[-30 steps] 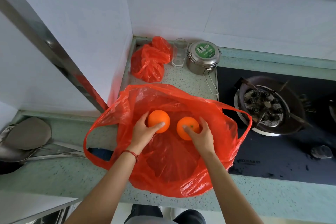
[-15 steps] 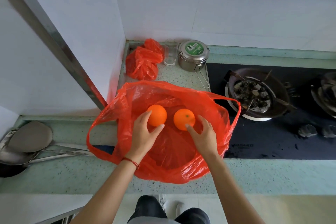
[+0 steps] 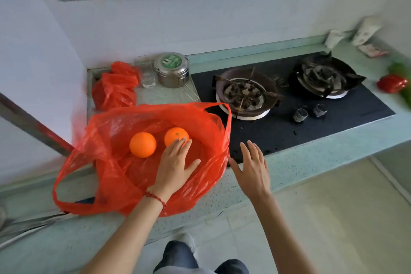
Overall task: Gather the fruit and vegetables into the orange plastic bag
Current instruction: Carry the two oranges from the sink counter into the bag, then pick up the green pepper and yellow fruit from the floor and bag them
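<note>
The orange plastic bag [image 3: 106, 162] lies open on the counter with two oranges inside, one on the left [image 3: 142, 144] and one on the right [image 3: 175, 135]. My left hand [image 3: 175, 164] is flat inside the bag, fingers straight, fingertips touching the right orange. My right hand [image 3: 252, 169] hovers open outside the bag, over the counter edge by the stove, holding nothing. A red pepper [image 3: 392, 83] and a green vegetable [image 3: 400, 69] lie on the counter at the far right.
A two-burner gas stove [image 3: 289, 100] fills the middle of the counter, with two knobs near its front. A second crumpled orange bag [image 3: 115, 89], a glass and a steel lunch tin [image 3: 172, 69] stand at the back left. White containers stand at the back right.
Both hands have let go of the oranges, which now rest in the bag. My right hand has come out of the bag to the right. The view has swung right, showing the pepper.
</note>
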Motion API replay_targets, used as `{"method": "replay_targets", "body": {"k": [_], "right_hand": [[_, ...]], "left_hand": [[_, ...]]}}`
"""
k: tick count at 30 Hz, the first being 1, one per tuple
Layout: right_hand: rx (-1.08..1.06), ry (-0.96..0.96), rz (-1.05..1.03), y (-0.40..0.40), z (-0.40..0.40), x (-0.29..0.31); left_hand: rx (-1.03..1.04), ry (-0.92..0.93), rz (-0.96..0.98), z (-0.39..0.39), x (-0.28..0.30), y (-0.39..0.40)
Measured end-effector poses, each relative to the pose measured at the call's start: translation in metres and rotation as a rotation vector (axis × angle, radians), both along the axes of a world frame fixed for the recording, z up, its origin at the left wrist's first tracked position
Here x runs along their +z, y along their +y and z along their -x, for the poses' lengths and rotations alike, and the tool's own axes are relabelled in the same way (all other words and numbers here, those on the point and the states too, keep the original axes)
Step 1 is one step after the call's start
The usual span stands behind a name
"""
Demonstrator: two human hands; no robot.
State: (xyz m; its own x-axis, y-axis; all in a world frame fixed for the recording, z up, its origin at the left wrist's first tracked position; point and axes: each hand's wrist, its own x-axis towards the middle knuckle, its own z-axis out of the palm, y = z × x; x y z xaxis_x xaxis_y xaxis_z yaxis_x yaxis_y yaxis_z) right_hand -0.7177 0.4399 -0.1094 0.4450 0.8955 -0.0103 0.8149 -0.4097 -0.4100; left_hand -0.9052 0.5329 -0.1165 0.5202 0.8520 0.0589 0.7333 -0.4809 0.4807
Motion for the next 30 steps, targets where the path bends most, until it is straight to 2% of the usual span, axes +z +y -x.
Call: {"method": "replay_targets", "body": {"k": [15,23,30], "right_hand": [[-0.581,-0.06,-0.049,-0.214,-0.089,0.01],[-0.93,-0.062,-0.024,-0.322,-0.092,0.004],[-1.249,-0.072,0.024,-0.383,-0.067,0.005]], "left_hand": [[-0.504,0.061,-0.03,-0.156,0.016,-0.111],[-0.865,0.063,-0.054,-0.233,0.02,-0.189],[-1.174,0.041,-0.072,-0.285,0.018,-0.243]]}}
